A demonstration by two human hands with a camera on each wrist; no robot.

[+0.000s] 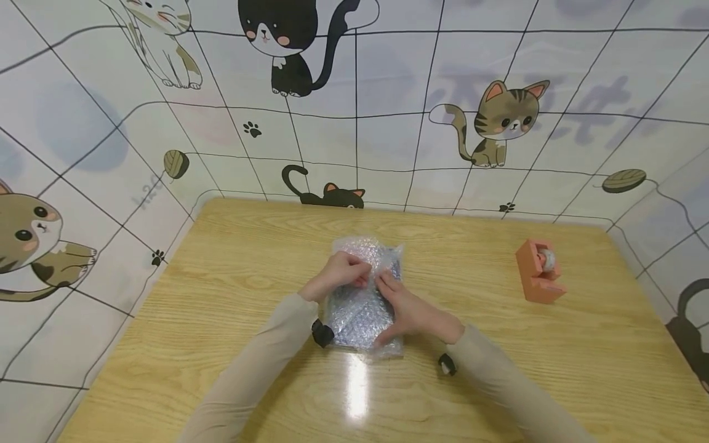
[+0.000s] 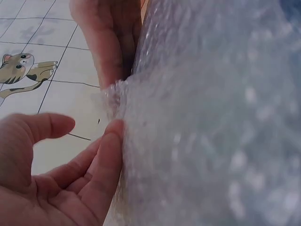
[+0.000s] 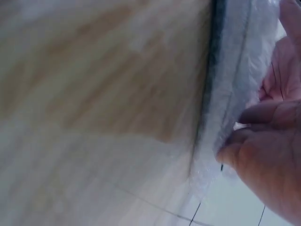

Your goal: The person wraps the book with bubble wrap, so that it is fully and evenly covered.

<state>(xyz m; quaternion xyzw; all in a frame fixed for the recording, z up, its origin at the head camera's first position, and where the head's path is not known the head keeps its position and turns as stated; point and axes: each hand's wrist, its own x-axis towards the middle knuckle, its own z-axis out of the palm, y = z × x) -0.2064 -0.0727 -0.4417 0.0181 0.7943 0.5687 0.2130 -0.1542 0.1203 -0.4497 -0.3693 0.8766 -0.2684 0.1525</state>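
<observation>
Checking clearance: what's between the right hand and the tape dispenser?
Only bare tabletop between the right hand and the tape dispenser; the head view shows it.

Bright head view, white glare on the tabletop (image 1: 460, 264), blurry bubble wrap (image 2: 202, 122) in left wrist view.
</observation>
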